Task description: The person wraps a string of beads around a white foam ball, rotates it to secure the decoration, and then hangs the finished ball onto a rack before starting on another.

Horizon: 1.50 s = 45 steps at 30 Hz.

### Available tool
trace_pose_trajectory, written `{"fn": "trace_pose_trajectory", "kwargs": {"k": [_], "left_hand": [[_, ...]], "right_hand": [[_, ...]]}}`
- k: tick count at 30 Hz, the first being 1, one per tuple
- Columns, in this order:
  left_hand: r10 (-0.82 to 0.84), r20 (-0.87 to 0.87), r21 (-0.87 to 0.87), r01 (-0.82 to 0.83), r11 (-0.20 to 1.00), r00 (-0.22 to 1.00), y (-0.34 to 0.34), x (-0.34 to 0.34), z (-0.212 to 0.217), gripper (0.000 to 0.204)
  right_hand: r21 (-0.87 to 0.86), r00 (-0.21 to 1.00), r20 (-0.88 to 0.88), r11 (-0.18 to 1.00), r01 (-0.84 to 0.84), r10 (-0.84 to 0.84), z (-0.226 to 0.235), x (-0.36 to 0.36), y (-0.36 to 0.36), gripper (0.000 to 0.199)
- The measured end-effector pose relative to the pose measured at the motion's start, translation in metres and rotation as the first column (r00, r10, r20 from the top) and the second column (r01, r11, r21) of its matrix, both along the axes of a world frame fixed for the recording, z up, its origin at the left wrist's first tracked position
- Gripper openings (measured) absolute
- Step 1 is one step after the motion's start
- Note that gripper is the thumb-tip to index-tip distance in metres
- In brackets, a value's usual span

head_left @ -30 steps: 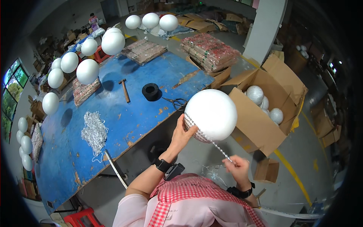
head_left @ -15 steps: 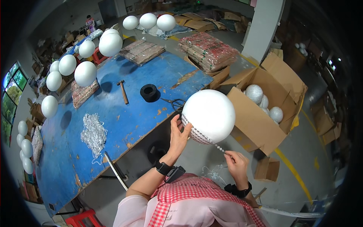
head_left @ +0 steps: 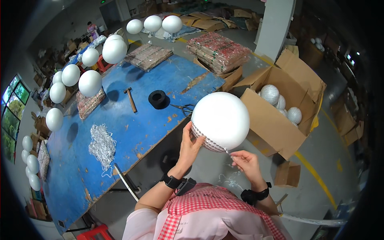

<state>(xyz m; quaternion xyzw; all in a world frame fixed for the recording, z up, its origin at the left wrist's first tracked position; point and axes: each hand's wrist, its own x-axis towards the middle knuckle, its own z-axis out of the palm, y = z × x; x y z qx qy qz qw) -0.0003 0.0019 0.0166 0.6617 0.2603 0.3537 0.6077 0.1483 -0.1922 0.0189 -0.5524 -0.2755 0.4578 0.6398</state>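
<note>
A large white ball (head_left: 222,120), like foam, is in front of me beside the table's near edge. Rows of a silvery faceted bead strand (head_left: 213,143) wrap round its lower part. My left hand (head_left: 189,147) grips the ball at its lower left, with the thumb over the beaded rows and the fingers along the side. Below the ball's lower right, my right hand (head_left: 245,161) pinches the strand close to where it meets the ball. The ball's underside is hidden.
On the blue table (head_left: 132,140) lie scissors (head_left: 185,109), a black ring-shaped roll (head_left: 158,99), a hammer (head_left: 130,100) and a heap of silvery strands (head_left: 102,146). Several white balls (head_left: 90,83) stand about the far left. A carton (head_left: 274,128) at right holds silvery balls (head_left: 270,94).
My right hand has moved left and up, closer to the ball, so less free strand shows between them. My left hand keeps its grip. The view has shifted slightly.
</note>
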Motion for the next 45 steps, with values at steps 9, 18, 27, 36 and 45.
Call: {"fn": "trace_pose_trajectory", "kwargs": {"k": [9,18,27,36,45], "left_hand": [[0.05,0.003,-0.059,-0.05,0.997,0.999,0.001,0.007,-0.004,0.065],[0.039,-0.049,-0.113,-0.044,0.993,0.998,0.002,0.0,0.0,0.071],[-0.108,0.022,-0.034,0.109,0.993,0.994,0.013,0.002,-0.012,0.099],[0.01,0.029,-0.098,-0.008,0.995,1.0,0.003,0.002,-0.001,0.095],[0.085,-0.026,-0.002,-0.085,0.996,0.996,0.005,0.002,-0.004,0.078]], "right_hand": [[0.307,0.417,0.855,0.949,0.073,-0.308,0.033,-0.023,-0.002,0.019],[0.133,0.225,0.953,0.95,0.284,-0.201,-0.02,-0.007,0.012,0.012],[0.134,0.994,-0.111,0.99,0.04,-0.025,-0.006,0.008,-0.009,0.021],[0.259,0.785,0.461,0.908,0.328,-0.415,0.016,-0.012,-0.017,0.01],[0.206,0.41,0.839,0.906,0.37,-0.358,-0.02,-0.006,0.0,0.011]]}}
